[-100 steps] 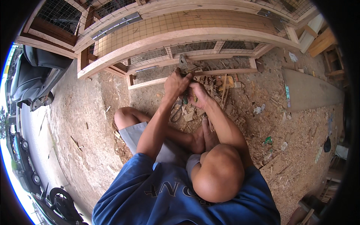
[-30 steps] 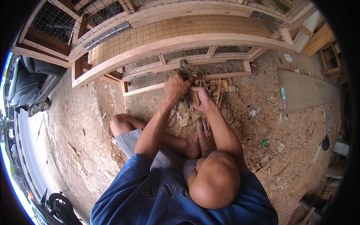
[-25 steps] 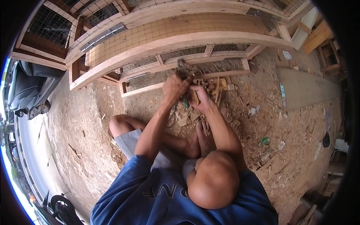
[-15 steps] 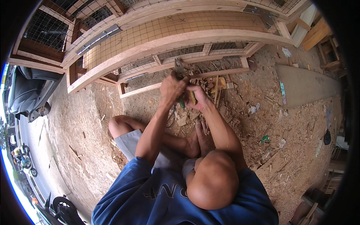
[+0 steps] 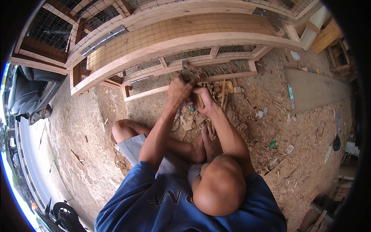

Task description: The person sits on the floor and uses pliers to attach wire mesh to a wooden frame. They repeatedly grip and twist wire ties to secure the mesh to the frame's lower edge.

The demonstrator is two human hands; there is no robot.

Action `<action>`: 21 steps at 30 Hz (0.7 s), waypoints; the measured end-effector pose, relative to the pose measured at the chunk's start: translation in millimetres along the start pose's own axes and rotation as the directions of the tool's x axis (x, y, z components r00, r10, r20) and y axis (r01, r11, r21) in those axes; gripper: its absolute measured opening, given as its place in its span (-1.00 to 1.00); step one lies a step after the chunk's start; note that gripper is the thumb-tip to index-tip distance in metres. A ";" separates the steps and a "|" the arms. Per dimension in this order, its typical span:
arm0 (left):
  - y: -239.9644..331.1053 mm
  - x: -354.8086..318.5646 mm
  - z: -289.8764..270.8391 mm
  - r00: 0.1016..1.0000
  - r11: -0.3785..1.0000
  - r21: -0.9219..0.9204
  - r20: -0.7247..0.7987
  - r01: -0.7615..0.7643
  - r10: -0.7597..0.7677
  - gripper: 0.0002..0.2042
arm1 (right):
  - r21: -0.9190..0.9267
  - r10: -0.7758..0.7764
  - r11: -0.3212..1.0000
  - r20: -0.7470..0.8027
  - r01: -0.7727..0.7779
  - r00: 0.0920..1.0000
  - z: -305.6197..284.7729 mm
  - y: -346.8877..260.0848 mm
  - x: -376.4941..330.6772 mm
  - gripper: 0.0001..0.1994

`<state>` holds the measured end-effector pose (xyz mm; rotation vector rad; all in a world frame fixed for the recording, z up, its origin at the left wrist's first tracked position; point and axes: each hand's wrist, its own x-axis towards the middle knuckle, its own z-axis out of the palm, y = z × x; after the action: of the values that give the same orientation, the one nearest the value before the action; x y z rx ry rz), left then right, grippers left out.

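Observation:
My left hand is closed near the lower wooden frame, which stands in front of me. Just to its right, my right hand is wrapped round a plier-like tool with a yellow grip and a green grip. A grey metal piece sticks up beyond my left hand and looks like the tool's head; my fingers hide where it joins the grips. What the left fingers hold is hidden. Wire mesh covers the frames just beyond.
A long mesh-covered wooden cage with metal hinges spans the far side. Wood scraps and shavings litter the ground around my bare foot. A flat board lies at the right. A parked motorbike stands at the left.
My left hand has shifted slightly right. The green grip has moved right, closer to the yellow one, and the metal piece has turned a little.

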<state>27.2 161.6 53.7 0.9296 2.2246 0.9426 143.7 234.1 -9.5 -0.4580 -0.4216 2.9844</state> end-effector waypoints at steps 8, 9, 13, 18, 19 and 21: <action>10.3 -3.0 6.1 0.987 0.988 -0.023 -0.042 0.155 -0.155 -0.30 | -0.174 0.020 0.983 -0.174 -0.051 0.985 3.4 -22.1 -11.6 -0.80; 9.9 -6.1 7.2 0.986 0.985 -0.051 -0.026 0.166 -0.167 -0.30 | -0.233 0.015 0.971 -0.170 -0.055 0.985 8.6 -23.3 -18.5 -0.79; 7.7 -11.0 14.3 0.980 0.977 -0.074 0.046 0.199 -0.196 -0.32 | -0.385 -0.042 0.921 -0.226 -0.050 0.973 27.8 -26.7 -36.8 -0.77; 10.2 -1.8 20.1 0.993 0.985 -0.130 0.034 0.117 -0.114 -0.37 | -0.331 -0.037 0.943 -0.182 -0.026 0.983 28.5 -32.0 -37.2 -0.75; 11.2 0.0 19.7 0.992 0.984 -0.127 0.032 0.123 -0.120 -0.38 | -0.304 -0.035 0.952 -0.165 -0.017 0.986 26.8 -32.7 -36.2 -0.76; 12.8 3.2 17.5 0.993 0.987 -0.107 0.032 0.120 -0.117 -0.38 | -0.235 -0.037 0.972 -0.095 0.014 0.995 23.4 -32.4 -34.7 -0.76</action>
<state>42.3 177.5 52.2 0.7474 2.1576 0.9803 171.1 254.5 31.0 -0.6121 -0.7678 2.8835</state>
